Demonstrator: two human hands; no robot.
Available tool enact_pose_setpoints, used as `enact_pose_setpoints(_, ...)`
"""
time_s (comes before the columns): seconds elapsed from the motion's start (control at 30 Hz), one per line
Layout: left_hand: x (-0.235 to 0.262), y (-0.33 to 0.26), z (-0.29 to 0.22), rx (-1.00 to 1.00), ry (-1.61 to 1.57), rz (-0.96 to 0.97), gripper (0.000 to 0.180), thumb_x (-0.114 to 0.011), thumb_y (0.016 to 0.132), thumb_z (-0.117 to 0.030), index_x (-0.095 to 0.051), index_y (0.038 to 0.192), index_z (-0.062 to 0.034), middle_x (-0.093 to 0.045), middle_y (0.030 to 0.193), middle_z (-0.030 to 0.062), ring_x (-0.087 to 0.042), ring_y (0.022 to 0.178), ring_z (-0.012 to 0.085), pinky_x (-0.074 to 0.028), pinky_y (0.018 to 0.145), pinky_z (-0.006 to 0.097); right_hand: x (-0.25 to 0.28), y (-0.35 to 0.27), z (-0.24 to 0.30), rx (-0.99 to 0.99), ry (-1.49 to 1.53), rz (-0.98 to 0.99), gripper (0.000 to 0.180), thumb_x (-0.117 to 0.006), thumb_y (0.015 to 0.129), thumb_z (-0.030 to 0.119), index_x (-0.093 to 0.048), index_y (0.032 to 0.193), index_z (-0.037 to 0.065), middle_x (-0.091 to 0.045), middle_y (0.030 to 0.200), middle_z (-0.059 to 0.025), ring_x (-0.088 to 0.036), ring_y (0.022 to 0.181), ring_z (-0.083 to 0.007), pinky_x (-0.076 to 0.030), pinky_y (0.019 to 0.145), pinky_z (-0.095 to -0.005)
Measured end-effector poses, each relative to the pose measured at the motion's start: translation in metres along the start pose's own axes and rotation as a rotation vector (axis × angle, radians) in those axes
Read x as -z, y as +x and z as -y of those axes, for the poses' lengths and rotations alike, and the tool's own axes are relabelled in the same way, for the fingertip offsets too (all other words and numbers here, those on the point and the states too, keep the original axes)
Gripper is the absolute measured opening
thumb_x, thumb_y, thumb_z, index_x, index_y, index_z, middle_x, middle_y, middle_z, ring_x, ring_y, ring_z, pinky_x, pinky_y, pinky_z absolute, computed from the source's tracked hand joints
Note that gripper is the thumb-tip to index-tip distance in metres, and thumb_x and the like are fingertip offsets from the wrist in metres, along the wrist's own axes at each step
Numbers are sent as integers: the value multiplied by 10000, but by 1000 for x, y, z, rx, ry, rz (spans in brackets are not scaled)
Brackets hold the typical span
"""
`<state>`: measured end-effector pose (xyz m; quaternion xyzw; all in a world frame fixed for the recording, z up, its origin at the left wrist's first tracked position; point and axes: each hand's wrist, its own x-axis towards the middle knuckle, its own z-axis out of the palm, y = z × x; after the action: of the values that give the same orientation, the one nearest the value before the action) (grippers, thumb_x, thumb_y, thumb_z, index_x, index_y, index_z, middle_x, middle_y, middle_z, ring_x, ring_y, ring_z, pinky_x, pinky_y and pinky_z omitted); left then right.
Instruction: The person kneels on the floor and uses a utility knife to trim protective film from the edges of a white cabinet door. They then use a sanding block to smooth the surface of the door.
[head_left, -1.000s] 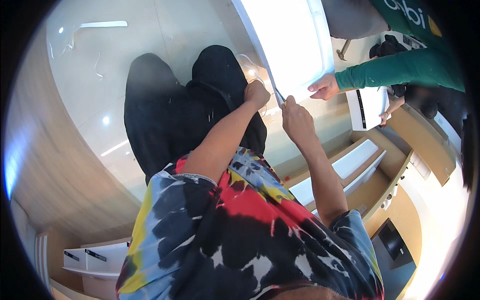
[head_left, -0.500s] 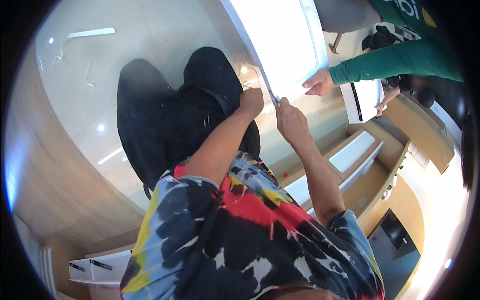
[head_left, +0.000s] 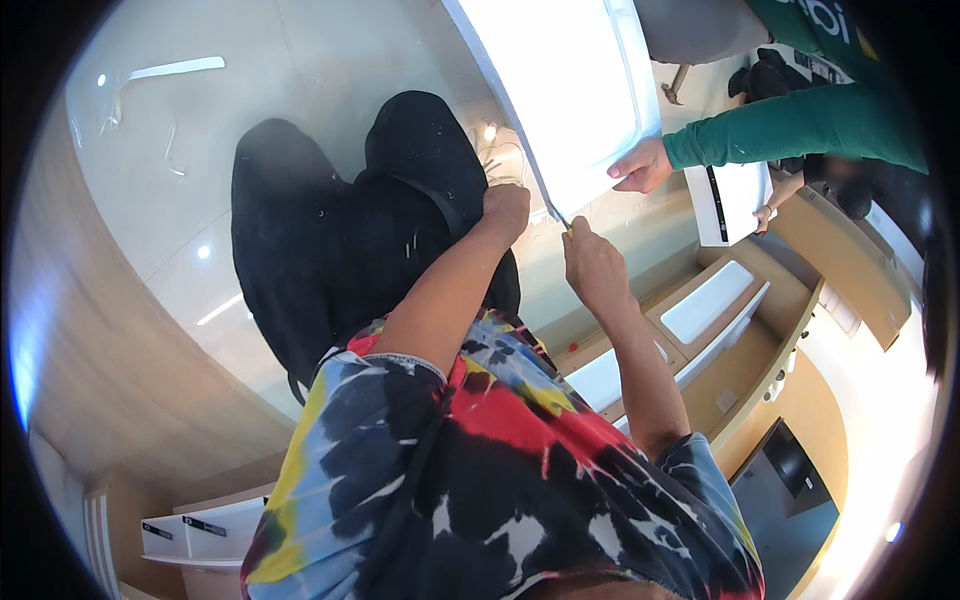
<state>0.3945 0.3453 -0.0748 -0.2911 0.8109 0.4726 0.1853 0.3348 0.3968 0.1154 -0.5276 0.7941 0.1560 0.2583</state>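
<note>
A large white panel fills the upper middle of the frame, its lower corner coming down near the centre. The left hand is curled into a fist just left of that corner; whether it grips anything cannot be told. The right hand, just below the corner, is closed around a thin tool whose tip meets the panel's edge. At the upper right another person's hand, on a green sleeve, holds the panel's right edge. Black trousers cover the pale floor at centre left, and a tie-dye shirt blocks the lower frame.
</note>
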Motion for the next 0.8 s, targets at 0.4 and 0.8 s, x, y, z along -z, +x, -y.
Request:
enact_pose_setpoints(0.4, -27, -21, -2, -87, 182, 76, 197, -613, 870, -139, -775, 980, -118, -745, 1027, 115, -720, 978, 273, -569, 788, 393, -7, -24, 1, -32, -29, 37, 178, -514, 995, 192, -463, 970, 23, -635, 704, -215, -662, 684, -404, -526, 599, -493)
enact_pose_setpoints(0.8, 7, -58, -3, -279, 402, -39, 174, -626, 878, -177, -734, 945, -58, -707, 987, 138, -683, 985, 273, -548, 826, 429, -194, -124, -78, -585, 565, -2, 275, -533, 967, 261, -508, 1037, -3, -642, 791, -263, -659, 752, -434, -505, 674, -503)
